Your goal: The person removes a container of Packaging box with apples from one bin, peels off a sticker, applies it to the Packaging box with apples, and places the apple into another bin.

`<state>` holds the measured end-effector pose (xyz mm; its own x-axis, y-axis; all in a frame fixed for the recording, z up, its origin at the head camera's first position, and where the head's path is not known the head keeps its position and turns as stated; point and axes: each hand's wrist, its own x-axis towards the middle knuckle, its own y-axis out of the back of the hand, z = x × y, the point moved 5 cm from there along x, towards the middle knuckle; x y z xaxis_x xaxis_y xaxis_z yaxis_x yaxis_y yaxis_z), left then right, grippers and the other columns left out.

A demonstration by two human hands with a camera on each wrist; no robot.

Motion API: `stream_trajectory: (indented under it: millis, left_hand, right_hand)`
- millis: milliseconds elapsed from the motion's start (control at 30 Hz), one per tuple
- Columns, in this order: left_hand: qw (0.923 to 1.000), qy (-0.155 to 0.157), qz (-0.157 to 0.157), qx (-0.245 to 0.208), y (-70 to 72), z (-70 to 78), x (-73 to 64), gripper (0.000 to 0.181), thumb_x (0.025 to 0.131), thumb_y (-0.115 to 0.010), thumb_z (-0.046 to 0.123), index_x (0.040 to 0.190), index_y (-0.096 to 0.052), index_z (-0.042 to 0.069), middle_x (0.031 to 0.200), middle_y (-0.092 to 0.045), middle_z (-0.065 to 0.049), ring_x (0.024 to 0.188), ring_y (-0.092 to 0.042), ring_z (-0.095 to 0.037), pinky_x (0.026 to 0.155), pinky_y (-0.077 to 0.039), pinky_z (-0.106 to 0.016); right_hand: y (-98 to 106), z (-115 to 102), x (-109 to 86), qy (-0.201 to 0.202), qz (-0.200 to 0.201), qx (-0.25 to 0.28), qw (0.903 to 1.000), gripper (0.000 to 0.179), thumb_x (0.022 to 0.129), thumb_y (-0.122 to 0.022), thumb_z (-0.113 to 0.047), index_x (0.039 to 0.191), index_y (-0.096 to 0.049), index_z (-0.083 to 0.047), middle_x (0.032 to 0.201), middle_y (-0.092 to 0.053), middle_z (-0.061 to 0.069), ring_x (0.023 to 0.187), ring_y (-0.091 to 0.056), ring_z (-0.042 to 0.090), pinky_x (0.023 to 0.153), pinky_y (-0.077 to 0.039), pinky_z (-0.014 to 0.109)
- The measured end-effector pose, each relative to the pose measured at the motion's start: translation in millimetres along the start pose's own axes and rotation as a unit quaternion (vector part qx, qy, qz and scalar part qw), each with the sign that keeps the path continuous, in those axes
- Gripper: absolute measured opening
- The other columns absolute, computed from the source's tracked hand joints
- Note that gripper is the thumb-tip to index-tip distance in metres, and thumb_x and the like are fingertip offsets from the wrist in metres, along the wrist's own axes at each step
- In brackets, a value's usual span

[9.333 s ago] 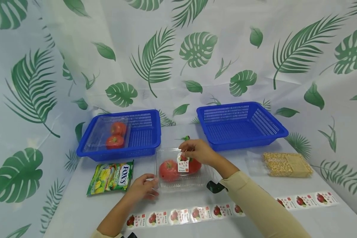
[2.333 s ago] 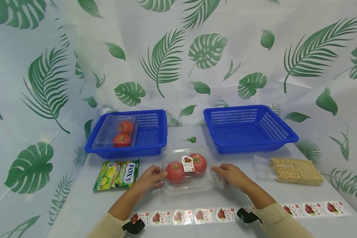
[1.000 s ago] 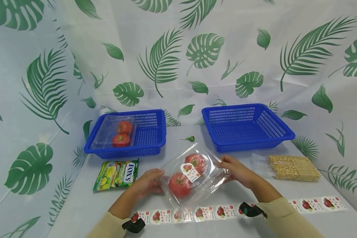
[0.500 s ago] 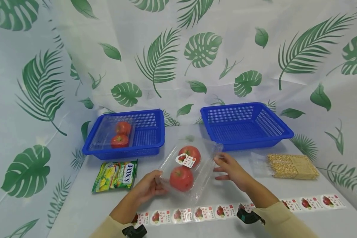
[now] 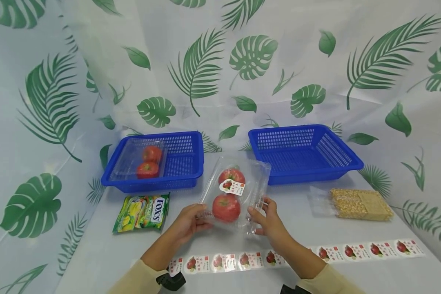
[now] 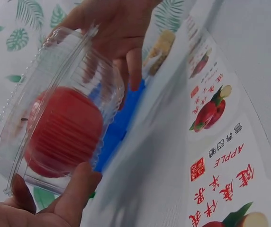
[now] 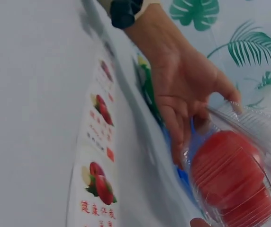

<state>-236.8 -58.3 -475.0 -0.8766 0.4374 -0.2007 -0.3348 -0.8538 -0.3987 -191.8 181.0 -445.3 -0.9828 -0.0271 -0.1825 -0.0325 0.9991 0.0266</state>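
In the head view, a clear plastic fruit box with two red apples is held up at a slant over the table. A white apple label sits on its lid. My left hand grips the near left corner, thumb on top and fingers beneath. My right hand pinches the near right edge, its thumb against the side. The left wrist view shows the box above the table, with the right hand at its far side. In the right wrist view, the left hand holds the box's edge.
A blue basket at the back left contains another box of apples. A second blue basket stands back right. A green candy bag lies left, a bag of corn kernels right. A label strip runs along the front.
Earlier, the right hand was at the label on the lid. Since then both hands have lifted and turned the box. Over the last half second it moved away from me, and the right hand shifted nearer along its edge.
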Motion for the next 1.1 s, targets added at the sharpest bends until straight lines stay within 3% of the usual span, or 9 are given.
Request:
stream_trajectory:
  millis: [100,300,533,667,800,967,1100]
  left_hand:
    - [1.0,0.003,0.001,0.009,0.3,-1.7,-0.1,0.039,0.096,-0.056,0.025,0.119,-0.053,-0.006,0.098,-0.068,-0.008,0.088,-0.069,-0.021,0.088,-0.052,-0.045]
    - [0.9992,0.001,0.011,0.039,-4.0,-2.0,-1.5,0.042,0.095,-0.059,0.026,0.119,-0.052,-0.008,0.101,-0.069,-0.01,0.091,-0.068,-0.02,0.092,-0.049,-0.047]
    - [0.9943,-0.008,0.017,0.105,-18.4,7.3,-5.3,0.055,0.096,-0.06,0.038,0.124,-0.052,-0.008,0.116,-0.065,-0.021,0.103,-0.065,-0.03,0.091,-0.051,-0.045]
    - [0.9879,-0.008,0.006,0.155,-27.6,13.5,-8.8,0.061,0.097,-0.056,0.046,0.126,-0.049,-0.008,0.12,-0.063,-0.024,0.109,-0.062,-0.037,0.089,-0.052,-0.043]
    - [0.9816,-0.01,-0.002,0.191,-35.0,17.5,-10.3,0.058,0.095,-0.058,0.049,0.117,-0.051,-0.005,0.121,-0.062,-0.024,0.108,-0.063,-0.038,0.087,-0.054,-0.041]
    - [0.9802,-0.032,-0.037,0.192,-41.8,20.3,-7.8,0.041,0.093,-0.067,0.034,0.107,-0.05,-0.001,0.118,-0.063,-0.016,0.107,-0.064,-0.032,0.088,-0.053,-0.041]
    - [0.9752,-0.043,-0.099,0.193,-43.2,17.4,4.2,0.038,0.092,-0.069,0.019,0.117,-0.051,-0.003,0.123,-0.059,-0.014,0.109,-0.062,-0.027,0.091,-0.052,-0.04]
  right_hand:
    - [-0.2,-2.8,0.8,-0.004,0.02,-0.028,0.9994,0.077,0.095,-0.061,-0.04,0.142,-0.011,-0.005,0.152,-0.017,0.026,0.12,-0.051,0.042,0.083,-0.055,0.043]
    - [3.0,-15.1,6.1,-0.016,0.003,-0.075,0.9971,0.082,0.091,-0.069,-0.037,0.141,-0.016,0.001,0.153,-0.015,0.027,0.121,-0.049,0.042,0.085,-0.054,0.043]
    - [12.4,-36.4,13.2,0.007,0.015,-0.062,0.9979,0.07,0.091,-0.064,-0.02,0.14,-0.019,0.003,0.151,-0.018,0.026,0.115,-0.052,0.039,0.083,-0.055,0.043]
    - [20.8,-46.8,17.4,0.017,0.013,-0.068,0.9975,0.064,0.092,-0.06,-0.021,0.138,-0.021,0.002,0.151,-0.022,0.024,0.113,-0.053,0.036,0.079,-0.055,0.04]
    - [31.1,-52.6,21.5,0.018,-0.002,-0.051,0.9985,0.061,0.094,-0.056,-0.024,0.138,-0.021,0.0,0.142,-0.031,0.022,0.111,-0.052,0.034,0.074,-0.053,0.037]
    - [45.3,-59.9,24.8,0.015,-0.017,0.022,0.9995,0.058,0.096,-0.052,-0.022,0.137,-0.018,0.0,0.134,-0.034,0.026,0.109,-0.056,0.04,0.075,-0.057,0.047]
    - [60.4,-72.9,26.5,0.024,-0.024,0.028,0.999,0.057,0.098,-0.05,-0.025,0.139,-0.017,0.0,0.138,-0.031,0.026,0.109,-0.058,0.04,0.076,-0.055,0.052]
